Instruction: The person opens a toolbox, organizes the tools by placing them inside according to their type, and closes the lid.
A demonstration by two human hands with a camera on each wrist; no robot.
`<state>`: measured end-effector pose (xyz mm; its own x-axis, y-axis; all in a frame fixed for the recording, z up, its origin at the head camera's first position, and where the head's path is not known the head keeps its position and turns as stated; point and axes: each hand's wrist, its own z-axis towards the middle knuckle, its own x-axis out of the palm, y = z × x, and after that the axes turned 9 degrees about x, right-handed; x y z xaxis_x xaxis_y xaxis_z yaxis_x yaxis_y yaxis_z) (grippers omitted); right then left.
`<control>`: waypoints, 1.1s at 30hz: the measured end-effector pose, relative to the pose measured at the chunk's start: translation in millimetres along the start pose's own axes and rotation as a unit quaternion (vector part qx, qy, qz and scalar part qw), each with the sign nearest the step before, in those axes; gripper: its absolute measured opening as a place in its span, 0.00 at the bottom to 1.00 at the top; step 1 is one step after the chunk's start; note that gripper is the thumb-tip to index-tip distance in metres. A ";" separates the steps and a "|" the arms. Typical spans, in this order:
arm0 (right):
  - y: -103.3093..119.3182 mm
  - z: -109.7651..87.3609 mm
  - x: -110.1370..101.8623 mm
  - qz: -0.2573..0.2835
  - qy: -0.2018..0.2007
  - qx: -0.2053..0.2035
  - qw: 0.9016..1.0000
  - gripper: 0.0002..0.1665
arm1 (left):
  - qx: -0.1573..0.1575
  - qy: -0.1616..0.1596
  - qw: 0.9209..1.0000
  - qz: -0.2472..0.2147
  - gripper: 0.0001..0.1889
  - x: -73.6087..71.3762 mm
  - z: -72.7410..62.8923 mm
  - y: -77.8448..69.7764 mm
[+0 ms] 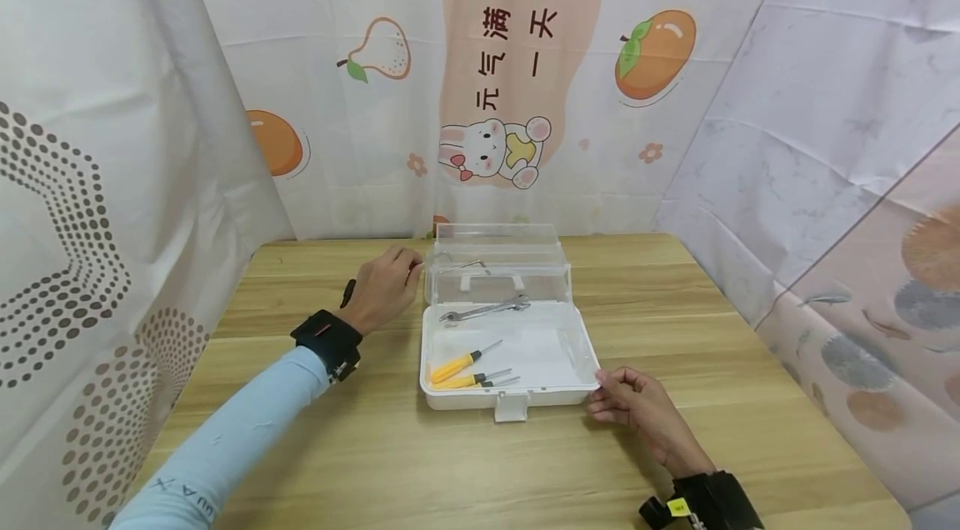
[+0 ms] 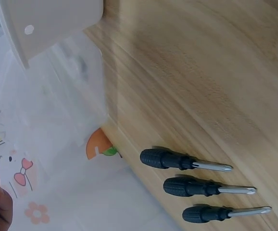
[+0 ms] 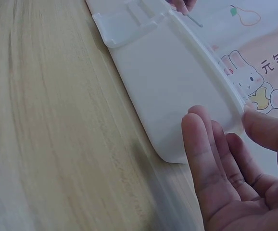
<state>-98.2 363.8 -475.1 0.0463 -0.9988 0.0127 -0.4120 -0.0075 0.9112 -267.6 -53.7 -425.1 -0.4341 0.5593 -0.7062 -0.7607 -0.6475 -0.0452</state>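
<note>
A white tool box (image 1: 510,398) with its clear lid (image 1: 450,292) raised stands on the table. Inside lie yellow-handled screwdrivers (image 1: 453,367) and a silver wrench (image 1: 486,310). Beside the lid's left edge, my left hand (image 1: 386,284) has curled fingers. From its fingertips a thin bent metal rod, apparently a hex key (image 1: 468,265), seems to extend across the lid; the right wrist view shows a short rod (image 3: 195,20) there too. At the box's front right corner, my right hand (image 1: 637,413) pinches the rim between thumb and fingers.
Three black-handled screwdrivers (image 2: 192,186) lie side by side on the wooden table (image 1: 712,330), left of the box near the back edge; the left hand mostly hides them in the head view. Printed cloth (image 1: 375,138) hangs behind and along both sides.
</note>
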 end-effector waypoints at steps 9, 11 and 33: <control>-0.6 1.2 -0.6 -0.004 -0.003 -0.003 1.000 0.17 | 0.001 0.002 1.000 0.001 0.03 2.0 9.3 -4.5; -0.7 1.5 -0.8 -0.004 -0.004 -0.003 1.000 0.17 | -0.002 0.004 1.000 -0.002 0.03 3.1 11.3 -5.5; 0.4 0.8 -1.0 -0.006 -0.002 0.003 1.000 0.19 | -0.001 0.028 1.000 -0.001 0.03 13.8 24.4 -9.0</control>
<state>-99.1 364.8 -475.0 0.0478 -0.9989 0.0002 -0.4173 -0.0198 0.9085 -278.5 -27.5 -417.1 -0.4052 0.5299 -0.7450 -0.7604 -0.6478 -0.0471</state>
